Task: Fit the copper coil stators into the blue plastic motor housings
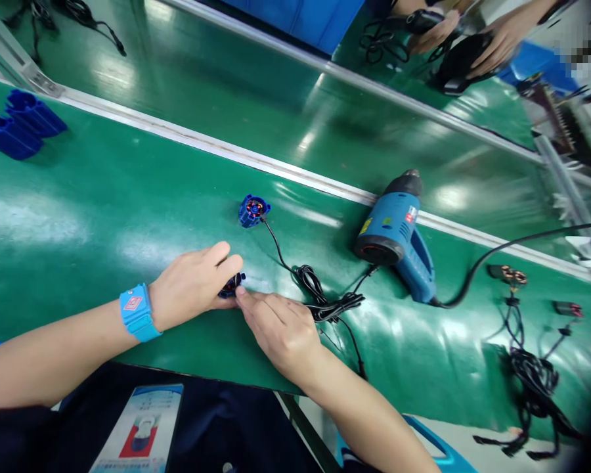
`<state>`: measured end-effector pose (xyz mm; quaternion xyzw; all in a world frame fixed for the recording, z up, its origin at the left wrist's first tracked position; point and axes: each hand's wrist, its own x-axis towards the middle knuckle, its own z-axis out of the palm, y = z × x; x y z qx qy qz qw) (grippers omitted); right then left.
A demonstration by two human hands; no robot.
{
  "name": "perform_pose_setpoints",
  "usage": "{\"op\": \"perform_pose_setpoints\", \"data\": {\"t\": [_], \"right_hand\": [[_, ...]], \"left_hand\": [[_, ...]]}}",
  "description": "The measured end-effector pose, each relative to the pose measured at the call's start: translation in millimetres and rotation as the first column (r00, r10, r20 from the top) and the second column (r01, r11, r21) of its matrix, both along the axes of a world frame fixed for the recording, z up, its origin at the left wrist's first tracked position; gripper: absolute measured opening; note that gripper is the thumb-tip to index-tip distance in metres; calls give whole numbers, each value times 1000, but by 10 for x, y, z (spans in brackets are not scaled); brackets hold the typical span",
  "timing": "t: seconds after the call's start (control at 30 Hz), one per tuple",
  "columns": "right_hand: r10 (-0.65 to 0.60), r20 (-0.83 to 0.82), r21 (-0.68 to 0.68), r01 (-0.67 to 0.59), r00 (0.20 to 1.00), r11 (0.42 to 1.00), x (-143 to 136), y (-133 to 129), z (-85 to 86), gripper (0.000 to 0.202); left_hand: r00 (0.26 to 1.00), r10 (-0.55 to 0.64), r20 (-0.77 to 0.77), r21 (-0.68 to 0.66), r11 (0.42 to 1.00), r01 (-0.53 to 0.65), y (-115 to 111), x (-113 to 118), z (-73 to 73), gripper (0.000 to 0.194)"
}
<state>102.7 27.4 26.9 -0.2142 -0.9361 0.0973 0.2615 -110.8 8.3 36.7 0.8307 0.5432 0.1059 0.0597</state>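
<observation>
My left hand [197, 282], with a light blue strap on its wrist, is wrapped around a small dark blue round housing [231, 285]. My fingers cover most of it. My right hand [280, 332] pinches at the right rim of that same housing; what lies under its fingertips is hidden. Just beyond them a similar blue housing [253, 210] with copper coils inside stands on the green mat, and a thin black lead runs from it. A bundle of black cords [332, 303] lies against the right side of my right hand.
A blue heat gun [396, 230] rests right of centre, its cable trailing right. Blue plastic shells [22, 125] stand far left. More corded coils [532, 374] lie at right. A metal rail [217, 148] crosses behind; beyond it, another person's hands [502, 43] hold black items.
</observation>
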Motion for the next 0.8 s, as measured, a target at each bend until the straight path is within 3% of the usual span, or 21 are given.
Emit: {"op": "perform_pose_setpoints", "data": {"t": [0.33,0.43,0.63,0.8], "right_hand": [[46,155,84,-60,987,995,-73,34,191,27],[35,154,59,-45,987,997,-70,90,128,25],[-40,-45,-104,35,998,994,-5,189,-22,15],[-53,42,148,46,998,988,-37,174,34,23]], "left_hand": [[996,17,90,-89,996,-10,-19,-22,38,39],[991,11,137,-93,996,1,-6,-41,41,40],[979,78,187,-93,994,-61,-20,-43,-17,48],[968,66,241,-75,996,-49,-27,-49,-49,56]]}}
